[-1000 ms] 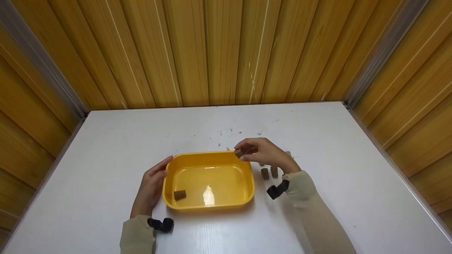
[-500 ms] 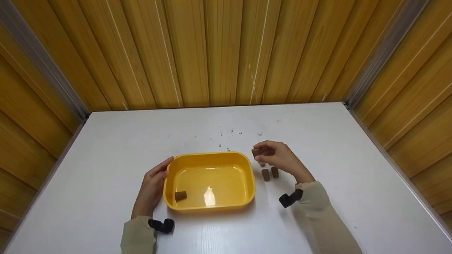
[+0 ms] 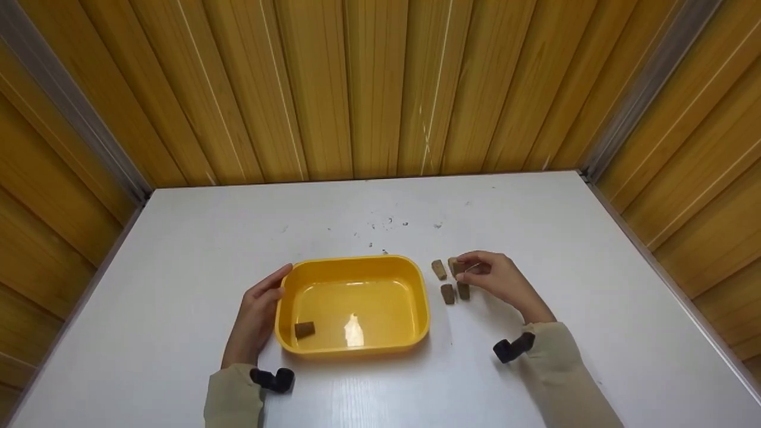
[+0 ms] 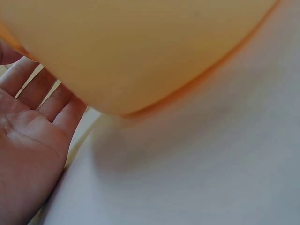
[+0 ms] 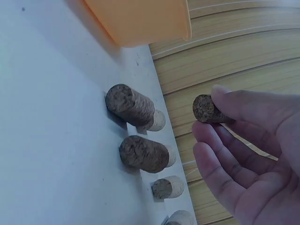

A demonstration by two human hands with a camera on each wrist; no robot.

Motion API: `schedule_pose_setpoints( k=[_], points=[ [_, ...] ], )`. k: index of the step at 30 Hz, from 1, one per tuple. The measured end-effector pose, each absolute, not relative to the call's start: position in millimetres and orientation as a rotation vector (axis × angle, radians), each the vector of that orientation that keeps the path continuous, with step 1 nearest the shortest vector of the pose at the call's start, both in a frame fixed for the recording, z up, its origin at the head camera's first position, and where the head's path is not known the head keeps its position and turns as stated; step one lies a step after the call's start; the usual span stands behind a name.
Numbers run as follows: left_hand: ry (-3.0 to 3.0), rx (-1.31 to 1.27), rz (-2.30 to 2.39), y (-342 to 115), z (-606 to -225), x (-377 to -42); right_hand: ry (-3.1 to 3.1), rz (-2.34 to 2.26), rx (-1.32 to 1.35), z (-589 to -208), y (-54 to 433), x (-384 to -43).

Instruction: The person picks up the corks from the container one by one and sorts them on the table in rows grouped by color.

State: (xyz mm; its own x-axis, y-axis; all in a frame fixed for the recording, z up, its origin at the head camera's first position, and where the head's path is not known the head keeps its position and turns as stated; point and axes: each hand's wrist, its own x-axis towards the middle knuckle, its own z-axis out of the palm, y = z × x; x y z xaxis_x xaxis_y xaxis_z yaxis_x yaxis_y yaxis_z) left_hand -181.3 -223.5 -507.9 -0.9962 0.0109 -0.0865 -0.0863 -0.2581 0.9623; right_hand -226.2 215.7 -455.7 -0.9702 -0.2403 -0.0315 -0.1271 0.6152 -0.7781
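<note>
My right hand [image 3: 496,276] pinches a brown cork stopper [image 5: 204,108] between thumb and fingers, just above the group of corks on the table. Beneath and beside it, several corks stand close together, such as the near dark cork [image 5: 144,153] and the cork [image 3: 439,270] nearest the tray's back right corner. My left hand [image 3: 254,312] rests against the left wall of a yellow plastic tray [image 3: 354,351], its fingers mostly straight along the outside in the left wrist view. Inside the tray, one cork [image 3: 304,330] lies at the front left.
The white table [image 3: 178,261] carries small dark specks [image 3: 390,220] behind the tray. Yellow slatted panels [image 3: 374,89] enclose the back and both sides. Black wrist cameras [image 3: 514,347] sit on both sleeves.
My right hand has moved right and toward me, carrying a cork from above the tray's back right rim to the corks on the table. The left hand and tray stay put.
</note>
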Motion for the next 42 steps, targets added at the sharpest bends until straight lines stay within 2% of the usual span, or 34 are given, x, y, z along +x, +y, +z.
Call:
schedule_pose_setpoints(
  k=[14,29,42],
  points=[
    [1.799,-0.034,2.491,-224.8,-508.5,-181.7,2.696,-1.322,-0.247,-470.3,238.1,-220.6],
    [1.843,-0.100,2.466,-223.7,-506.3,-181.9,2.648,-1.328,-0.226,-476.5,253.3,-220.1],
    [1.918,-0.048,2.426,-224.2,-509.8,-181.6,2.669,-1.216,-0.149,-478.6,251.4,-219.4]
  ],
)
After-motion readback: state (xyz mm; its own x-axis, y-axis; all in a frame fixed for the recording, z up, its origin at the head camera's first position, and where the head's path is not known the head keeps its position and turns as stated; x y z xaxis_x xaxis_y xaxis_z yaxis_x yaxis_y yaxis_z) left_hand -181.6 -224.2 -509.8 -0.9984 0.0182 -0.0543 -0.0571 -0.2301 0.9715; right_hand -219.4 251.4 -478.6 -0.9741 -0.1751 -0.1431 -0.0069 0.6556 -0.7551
